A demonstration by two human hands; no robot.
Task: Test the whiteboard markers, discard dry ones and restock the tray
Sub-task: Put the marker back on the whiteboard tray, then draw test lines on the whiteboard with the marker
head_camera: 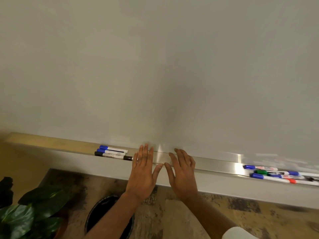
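"Where did you have room along the ledge?"

"In the middle. The tray (215, 163) ran as a long brushed-metal channel under the whiteboard (155, 66), and the stretch beneath my hands was bare steel. My left hand (143, 176) and right hand (183, 177) lay side by side over its front lip, palms down, fingers straight and spread, gripping nothing — thumb tips almost meeting. Whether the fingertips pressed on the metal, I couldn't tell."

"And the markers?"

"Two groups, both in the tray. Just beside my left little finger lay three markers (112, 152), parallel and tight together. Two had blue caps and one a black cap, all with white barrels and printed labels. Well off to my right sat a loose pile of markers (283, 175), overlapping at slight angles — mostly blue caps, one green, one red — and running out of frame."

"Anything below the edge?"

"A round black bin (101, 211) sat under my left forearm, with a plant (34, 209) of broad, glossy dark leaves to its left. Both stood on a mottled brown floor (241, 213). The board was smooth and pale grey, faintly smudged above the right pile, and the tray's steel caught a bright glare there."
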